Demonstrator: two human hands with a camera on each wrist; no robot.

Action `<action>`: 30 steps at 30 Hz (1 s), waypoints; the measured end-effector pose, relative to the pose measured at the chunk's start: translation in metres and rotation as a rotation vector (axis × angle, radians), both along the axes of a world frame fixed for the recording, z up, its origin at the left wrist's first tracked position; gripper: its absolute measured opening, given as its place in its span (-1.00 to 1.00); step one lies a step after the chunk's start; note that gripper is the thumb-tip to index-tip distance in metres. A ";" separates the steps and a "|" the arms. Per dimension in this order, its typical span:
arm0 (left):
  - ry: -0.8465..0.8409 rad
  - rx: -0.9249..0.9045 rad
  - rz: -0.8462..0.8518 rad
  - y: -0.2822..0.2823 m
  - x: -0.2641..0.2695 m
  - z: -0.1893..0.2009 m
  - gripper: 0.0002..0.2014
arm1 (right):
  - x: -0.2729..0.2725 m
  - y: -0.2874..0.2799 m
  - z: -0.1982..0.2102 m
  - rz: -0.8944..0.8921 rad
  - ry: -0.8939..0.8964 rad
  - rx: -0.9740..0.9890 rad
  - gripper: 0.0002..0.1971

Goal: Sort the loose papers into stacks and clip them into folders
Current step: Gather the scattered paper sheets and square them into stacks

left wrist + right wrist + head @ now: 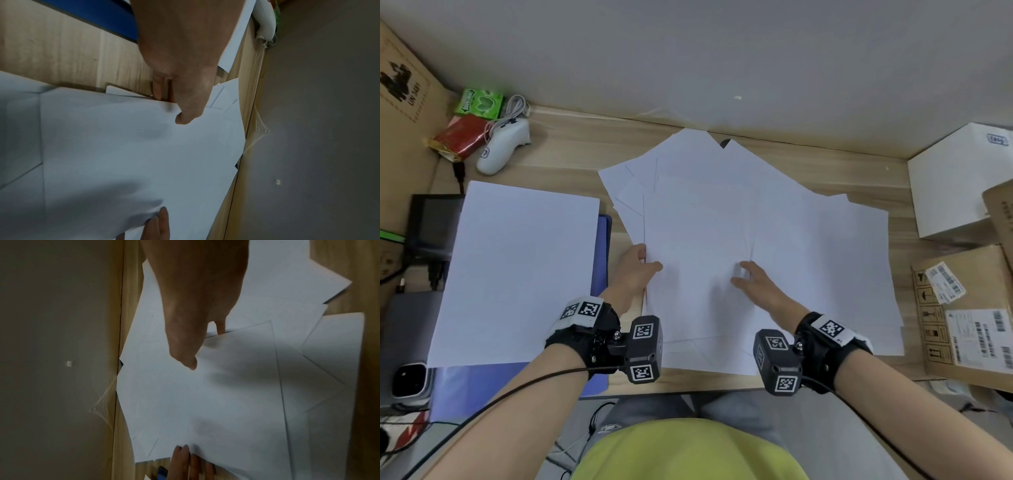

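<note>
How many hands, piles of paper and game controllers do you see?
Hands: 2, the left hand and the right hand
Paper piles: 2, the neat stack and the loose pile
Game controllers: 1, the white game controller
Total: 5

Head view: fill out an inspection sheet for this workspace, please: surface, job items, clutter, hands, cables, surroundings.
Surface: wooden desk, largely covered by paper.
Job's things: loose sheets fanned mid-desk; neat stack at left, lying on a blue folder.
Clutter: white controller, green packet and red packet far left; white box and cardboard boxes at right.
Hands: left hand pinches the left edge of the top sheet; right hand has its thumb on that sheet and fingers at its right edge, grip unclear.
Cables: black wrist-camera cable; white controller cord.
Surroundings: grey wall behind; cardboard panel at left.
</note>
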State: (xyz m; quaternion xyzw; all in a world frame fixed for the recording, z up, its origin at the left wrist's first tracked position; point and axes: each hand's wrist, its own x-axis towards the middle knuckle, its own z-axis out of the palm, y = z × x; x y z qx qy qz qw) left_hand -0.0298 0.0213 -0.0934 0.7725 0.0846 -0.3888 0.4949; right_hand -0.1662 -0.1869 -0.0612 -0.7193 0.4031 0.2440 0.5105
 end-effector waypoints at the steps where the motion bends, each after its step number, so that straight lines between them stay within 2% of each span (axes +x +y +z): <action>1: -0.009 0.015 -0.007 0.001 -0.002 0.000 -0.62 | -0.004 0.000 0.001 -0.014 -0.004 0.010 -0.39; 2: -0.018 0.024 -0.009 0.002 -0.003 0.001 -0.51 | -0.007 -0.002 0.002 -0.031 -0.011 0.014 -0.39; 4: -0.018 0.021 -0.004 0.003 -0.003 0.001 -0.44 | -0.013 -0.012 0.004 -0.088 -0.019 -0.005 -0.40; 7: 0.037 0.004 -0.008 0.001 -0.007 0.004 -0.45 | -0.022 -0.029 0.001 -0.228 -0.026 -0.059 -0.41; 10: 0.063 0.008 -0.040 -0.003 -0.019 0.009 -0.53 | -0.026 -0.029 -0.002 -0.319 -0.040 0.022 -0.41; 15: 0.022 0.050 -0.087 -0.010 -0.036 0.006 -0.61 | -0.030 -0.022 -0.010 -0.342 0.008 0.022 -0.46; 17: 0.040 0.054 -0.123 -0.012 -0.041 0.007 -0.69 | -0.035 -0.023 -0.012 -0.339 0.019 0.036 -0.50; 20: 0.058 0.037 -0.210 -0.014 -0.049 0.015 -0.81 | -0.042 -0.026 -0.010 -0.280 0.024 0.062 -0.45; 24: -0.041 0.057 -0.275 -0.022 -0.056 0.027 -0.78 | -0.046 -0.038 -0.005 -0.191 -0.078 0.111 -0.68; 27: -0.144 0.058 -0.267 -0.031 -0.057 0.041 -0.69 | -0.046 -0.049 0.005 -0.184 -0.170 0.104 -0.63; 30: -0.215 0.039 -0.187 -0.042 -0.055 0.054 -0.77 | -0.042 -0.064 0.022 -0.216 -0.269 0.082 -0.59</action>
